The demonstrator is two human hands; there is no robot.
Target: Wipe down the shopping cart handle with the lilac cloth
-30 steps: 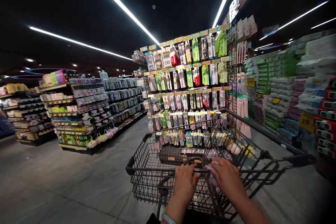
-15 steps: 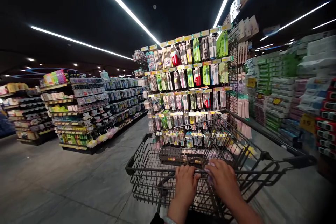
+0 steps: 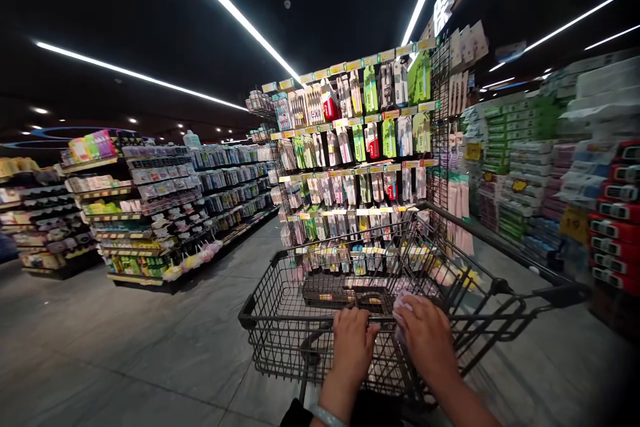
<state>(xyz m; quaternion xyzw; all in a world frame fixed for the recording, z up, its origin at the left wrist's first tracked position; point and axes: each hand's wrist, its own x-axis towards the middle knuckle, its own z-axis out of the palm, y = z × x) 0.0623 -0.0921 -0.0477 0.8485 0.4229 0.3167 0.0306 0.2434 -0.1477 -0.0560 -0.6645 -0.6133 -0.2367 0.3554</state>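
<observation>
A black wire shopping cart [image 3: 285,321] stands right in front of me, side-on. My left hand [image 3: 351,340] has its fingers curled over the near top rail of the cart; a pale band [image 3: 327,415] circles that wrist. Just to its right, my right hand [image 3: 426,332] is closed on a crumpled light-purple cloth [image 3: 399,313] at the same rail. Most of the cloth is hidden under the fingers. Through the mesh, the cart's basket shows no goods that I can make out for certain.
Beyond the cart stands a rack of packaged toothbrushes [image 3: 370,88]. Shelves of goods [image 3: 165,167] line the left, past a grey floor [image 3: 200,327]. Stacked packs [image 3: 530,173] and red boxes [image 3: 617,233] are on the right. The cart's handle [image 3: 565,293] juts out to the right.
The surroundings have shifted slightly left and up in view. More of the light-purple cloth shows above the rail beside my right hand. Both hands stay at the rail.
</observation>
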